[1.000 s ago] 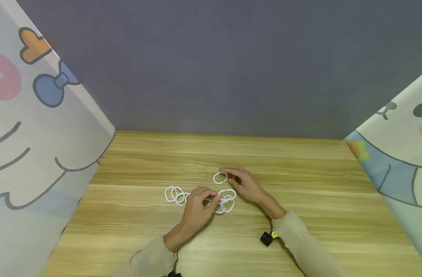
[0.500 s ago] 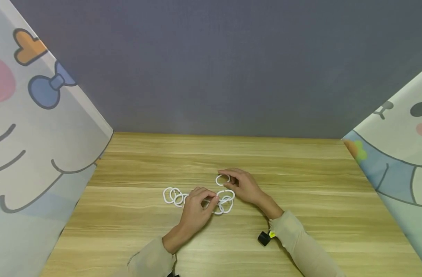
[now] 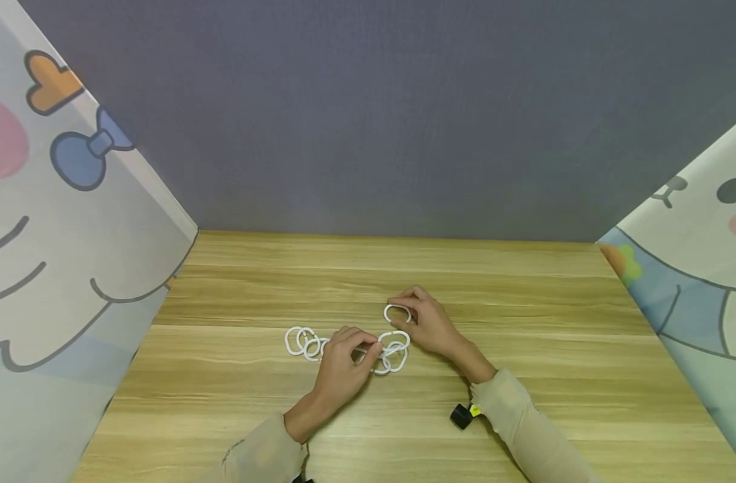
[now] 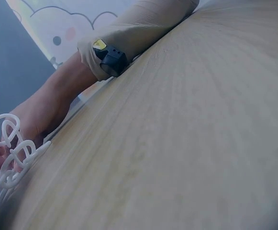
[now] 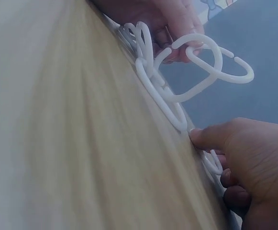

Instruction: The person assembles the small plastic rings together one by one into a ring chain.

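White C-shaped plastic rings are linked into a chain point(image 3: 399, 365) on the wooden table. In the head view my left hand point(image 3: 343, 362) pinches one ring of it between thumb and fingertips. The right wrist view shows this raised ring point(image 5: 219, 62) passing through another, with a gap in its loop. Just beyond the chain, my right hand point(image 3: 431, 325) holds a separate white ring point(image 3: 386, 315) between thumb and index finger, low over the table. Its thumb hides part of that ring point(image 5: 217, 167) in the right wrist view. The chain's middle is hidden beneath my left hand.
More white rings point(image 3: 288, 341) lie overlapping to the left of my left hand. A grey panel point(image 3: 398, 134) borders the table point(image 3: 464, 449) at the back. Printed cartoon panels flank it left and right. A black wrist camera point(image 3: 461, 416) hangs below the right sleeve.
My right hand's fingers have closed in on the separate ring, which has slid a little to the right. My left hand keeps its pinch on the chain, almost still.
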`<state>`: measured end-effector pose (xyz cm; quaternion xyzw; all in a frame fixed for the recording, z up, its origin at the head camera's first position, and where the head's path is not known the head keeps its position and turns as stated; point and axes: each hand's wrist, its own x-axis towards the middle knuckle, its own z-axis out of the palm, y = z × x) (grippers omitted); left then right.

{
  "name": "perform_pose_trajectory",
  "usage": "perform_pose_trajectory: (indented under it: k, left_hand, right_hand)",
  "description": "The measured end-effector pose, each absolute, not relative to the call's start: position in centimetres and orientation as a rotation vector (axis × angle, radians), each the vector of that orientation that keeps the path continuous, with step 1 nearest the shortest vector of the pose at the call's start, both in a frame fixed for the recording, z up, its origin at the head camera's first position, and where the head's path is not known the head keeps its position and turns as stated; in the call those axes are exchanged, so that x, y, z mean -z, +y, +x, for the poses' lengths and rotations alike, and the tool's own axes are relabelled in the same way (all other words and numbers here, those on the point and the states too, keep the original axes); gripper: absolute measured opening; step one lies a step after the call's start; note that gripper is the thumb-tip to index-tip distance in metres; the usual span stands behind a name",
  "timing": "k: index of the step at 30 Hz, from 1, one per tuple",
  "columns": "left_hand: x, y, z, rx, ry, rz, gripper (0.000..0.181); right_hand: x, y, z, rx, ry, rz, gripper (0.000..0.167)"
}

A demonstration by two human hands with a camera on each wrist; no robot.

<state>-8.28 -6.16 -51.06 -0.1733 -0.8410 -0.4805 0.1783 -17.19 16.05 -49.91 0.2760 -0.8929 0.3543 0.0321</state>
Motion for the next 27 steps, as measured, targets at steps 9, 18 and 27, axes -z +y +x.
perform_pose_trajectory:
  k: [9, 18, 27]
  left_hand:
    - [51.0, -6.1, -8.2, 1.340, -2.365, -0.490, 0.007]
    - [51.0, -6.1, -8.2, 1.351, -2.378, -0.478, 0.007]
    - [50.9, -6.1, -8.2, 1.361, -2.381, -0.470, 0.007]
  right_hand:
    - [50.0, 16.9, -16.8, -1.343, -2.657, 0.639, 0.031]
    - [50.0, 17.7, -16.4, -1.684, -2.527, 0.453, 0.006]
    - [49.5, 18.2, -15.3, -1.928, -2.439, 0.331, 0.009]
